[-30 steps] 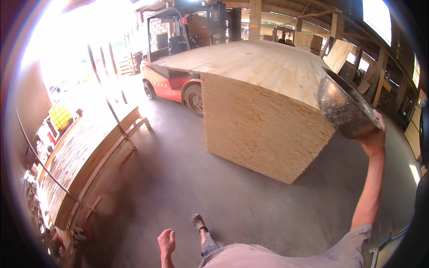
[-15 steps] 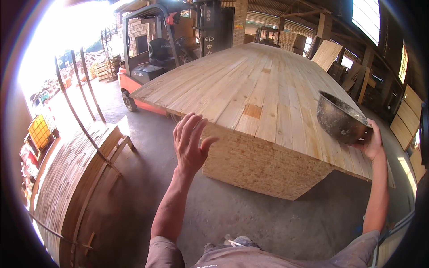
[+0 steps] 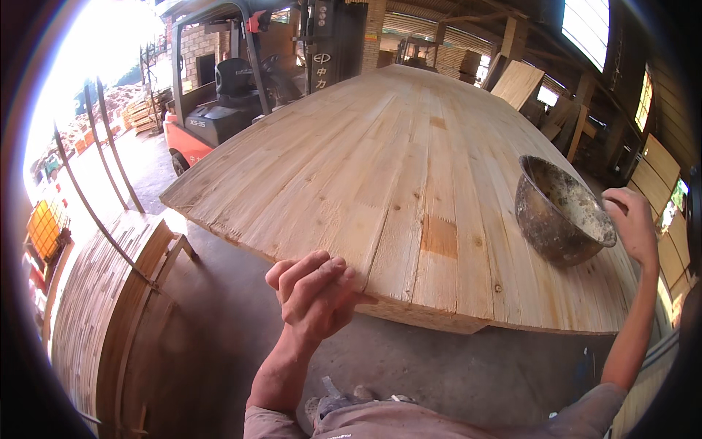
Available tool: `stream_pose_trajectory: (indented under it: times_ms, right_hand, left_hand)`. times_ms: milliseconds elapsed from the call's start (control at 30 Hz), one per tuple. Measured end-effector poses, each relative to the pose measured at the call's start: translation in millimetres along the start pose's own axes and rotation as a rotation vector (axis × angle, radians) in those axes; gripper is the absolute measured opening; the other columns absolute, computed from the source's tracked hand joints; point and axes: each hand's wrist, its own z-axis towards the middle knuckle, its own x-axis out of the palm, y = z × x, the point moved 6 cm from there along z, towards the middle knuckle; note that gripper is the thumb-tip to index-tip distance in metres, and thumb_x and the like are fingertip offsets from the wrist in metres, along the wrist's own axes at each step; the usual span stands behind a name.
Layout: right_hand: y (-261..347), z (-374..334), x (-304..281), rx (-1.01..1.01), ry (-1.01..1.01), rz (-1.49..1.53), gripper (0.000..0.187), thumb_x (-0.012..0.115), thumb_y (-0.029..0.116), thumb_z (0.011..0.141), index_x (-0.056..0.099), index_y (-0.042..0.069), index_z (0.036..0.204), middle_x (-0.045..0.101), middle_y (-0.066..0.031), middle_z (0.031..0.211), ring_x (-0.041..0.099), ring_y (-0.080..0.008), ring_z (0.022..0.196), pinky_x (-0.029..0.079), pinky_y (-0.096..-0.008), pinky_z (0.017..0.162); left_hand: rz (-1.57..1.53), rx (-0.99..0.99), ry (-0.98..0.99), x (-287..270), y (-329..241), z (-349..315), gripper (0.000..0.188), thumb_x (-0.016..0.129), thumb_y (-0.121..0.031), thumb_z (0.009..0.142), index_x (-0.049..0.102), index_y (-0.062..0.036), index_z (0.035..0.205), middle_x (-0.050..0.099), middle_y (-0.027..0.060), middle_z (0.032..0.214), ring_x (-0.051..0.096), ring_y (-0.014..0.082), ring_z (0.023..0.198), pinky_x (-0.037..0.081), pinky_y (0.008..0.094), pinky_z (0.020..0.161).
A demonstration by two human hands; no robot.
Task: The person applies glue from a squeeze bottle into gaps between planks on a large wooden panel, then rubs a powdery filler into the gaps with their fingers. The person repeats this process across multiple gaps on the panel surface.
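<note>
My left hand [image 3: 313,296] is closed on the near edge of the top wooden panel [image 3: 380,190], fingers curled over the upper face and thumb along the edge. This pale panel is made of long glued strips, with a darker rectangular patch close to the near end. On its right side rests a dark, stained metal bowl [image 3: 559,219], whitish residue coating the inside. Just right of the bowl's rim is my right hand [image 3: 635,223], fingers loosely bent and holding nothing; a narrow gap seems to separate it from the rim.
An orange and black forklift [image 3: 227,95] stands beyond the panel's far left side. A strapped stack of wood strips [image 3: 110,293] lies to the left, above the concrete floor [image 3: 439,366]. Boards [image 3: 519,84] lean at the back right.
My left hand has come down onto the panel edge and closed on it. My right hand has let go of the bowl, which now sits on the panel. My view has moved closer over the panel.
</note>
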Motion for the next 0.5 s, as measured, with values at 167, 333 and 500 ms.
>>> stream_pose_trajectory:
  times_ms: [167, 333, 500]
  right_hand:
    - [36.6, 24.2, 55.2, -0.194, 0.915, -0.217, 0.023, 0.074, 0.016, 0.08, 0.078, 0.001, 0.097, 0.069, -0.0254, 0.08, 0.066, -0.0339, 0.066, 0.052, -0.0422, 0.064]
    - [18.8, 10.1, 95.6, -0.195, 0.931, -0.171, 0.023, 0.07, 0.008, 0.076, 0.074, -0.005, 0.094, 0.069, -0.0295, 0.083, 0.067, -0.0401, 0.07, 0.05, -0.048, 0.065]
    - [20.2, 4.6, 103.2, -0.095, 0.728, -0.192, 0.024, 0.069, 0.005, 0.077, 0.073, -0.007, 0.097, 0.072, -0.0314, 0.09, 0.07, -0.0315, 0.074, 0.05, -0.0492, 0.068]
  left_hand:
    - [-0.036, 0.01, 0.006, 0.8, 6.3, 1.2, 0.02, 0.089, -0.028, 0.091, 0.079, -0.0199, 0.107, 0.076, -0.0002, 0.112, 0.072, 0.0207, 0.103, 0.041, 0.0362, 0.091]
    - [-0.052, 0.039, -0.002, 1.5, 10.5, -0.5, 0.045, 0.09, -0.047, 0.091, 0.066, -0.0175, 0.116, 0.076, -0.0006, 0.108, 0.072, 0.0223, 0.1, 0.042, 0.0405, 0.097]
    - [-0.086, 0.035, -0.02, 6.3, 12.8, -5.0, 0.052, 0.091, -0.048, 0.09, 0.06, -0.0165, 0.115, 0.078, 0.0009, 0.105, 0.073, 0.023, 0.1, 0.04, 0.042, 0.099]
